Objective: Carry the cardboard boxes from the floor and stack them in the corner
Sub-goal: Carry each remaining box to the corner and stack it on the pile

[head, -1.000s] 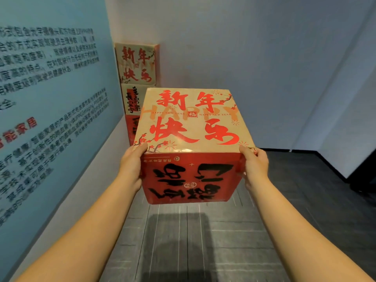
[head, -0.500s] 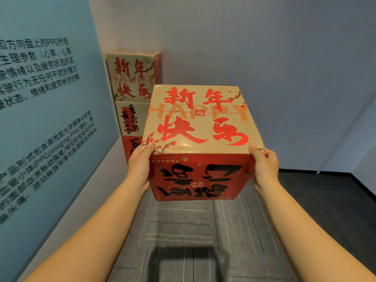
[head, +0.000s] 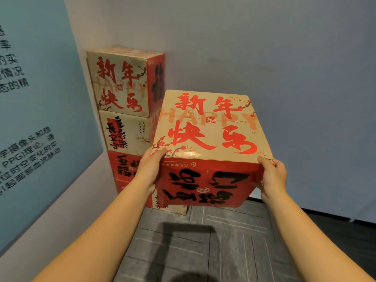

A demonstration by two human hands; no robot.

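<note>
The carried box [head: 209,143] is held in the air, clear of the floor [head: 203,247], just right of and in front of the corner stack [head: 124,119]. The left hand [head: 149,169] grips its near-left edge, thumb on the beige top, remaining fingers hidden behind the side. The right hand [head: 272,176] grips the near-right edge likewise. The stack stands in the corner against the blue panel [head: 40,119]. Its top box [head: 122,82] is higher than the carried box.

held box [head: 209,127] between left hand [head: 149,169] and right hand [head: 272,176], above the floor [head: 203,241] | box stack [head: 126,123] behind-left, in the wall corner | wall panel [head: 40,119] far left
</note>
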